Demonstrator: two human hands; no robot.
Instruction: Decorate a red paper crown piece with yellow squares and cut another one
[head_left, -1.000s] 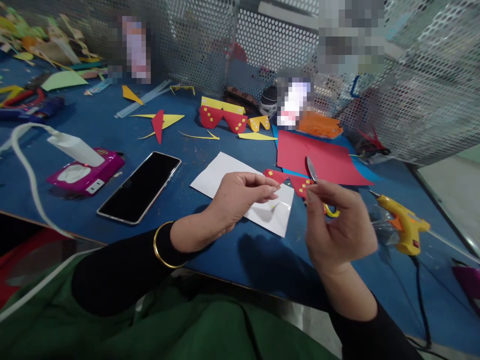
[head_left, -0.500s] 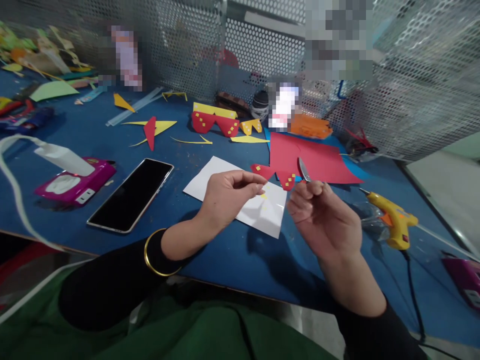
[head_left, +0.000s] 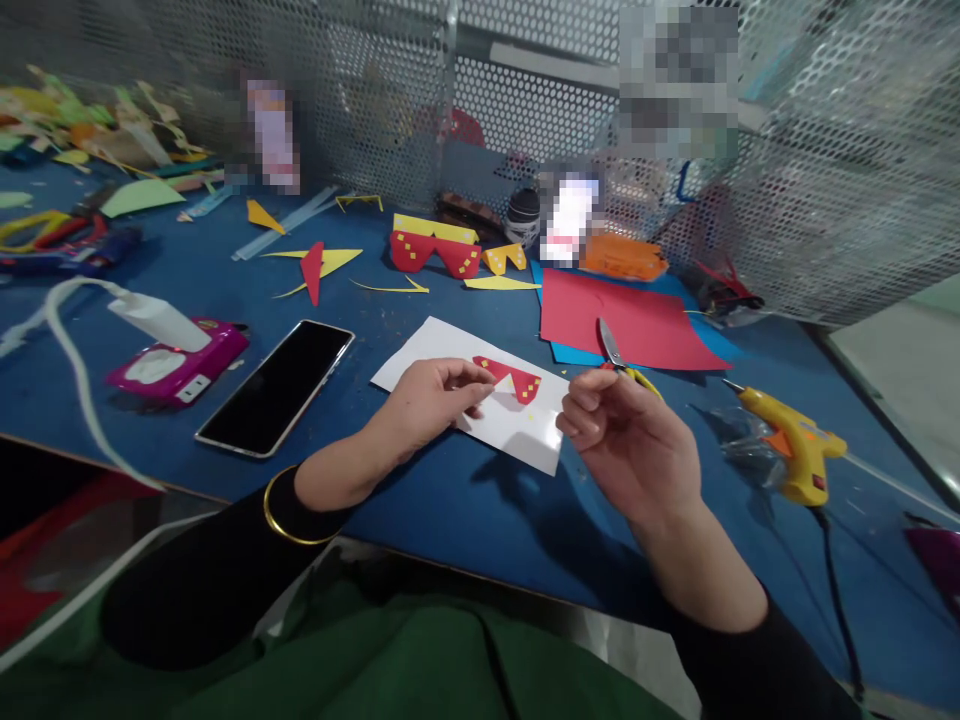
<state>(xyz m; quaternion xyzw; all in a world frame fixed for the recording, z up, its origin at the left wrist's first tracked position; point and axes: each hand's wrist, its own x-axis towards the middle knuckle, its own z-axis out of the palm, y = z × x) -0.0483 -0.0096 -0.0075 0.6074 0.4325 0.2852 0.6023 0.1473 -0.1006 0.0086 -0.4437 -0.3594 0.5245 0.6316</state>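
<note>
My left hand [head_left: 431, 397] rests on a white paper sheet [head_left: 517, 425] and pinches the edge of a small red paper cutout with yellow squares [head_left: 517, 380]. My right hand [head_left: 626, 440] hovers just right of the sheet, fingers curled around small scissors [head_left: 611, 347] with yellow handles, blades pointing up and away. A gold bangle [head_left: 281, 510] circles my left wrist above a black sleeve.
A black phone [head_left: 277, 385] and a pink wipes pack [head_left: 176, 360] lie to the left. A red paper sheet [head_left: 622, 320] sits behind the scissors. A yellow glue gun [head_left: 795, 455] lies at right. Red-and-yellow paper glasses [head_left: 435, 245] and scraps stand before the perforated metal screen [head_left: 825, 160].
The red cutout has come from beyond the sheet's far edge onto the white sheet under my left fingers. My right hand lowered slightly with the scissors.
</note>
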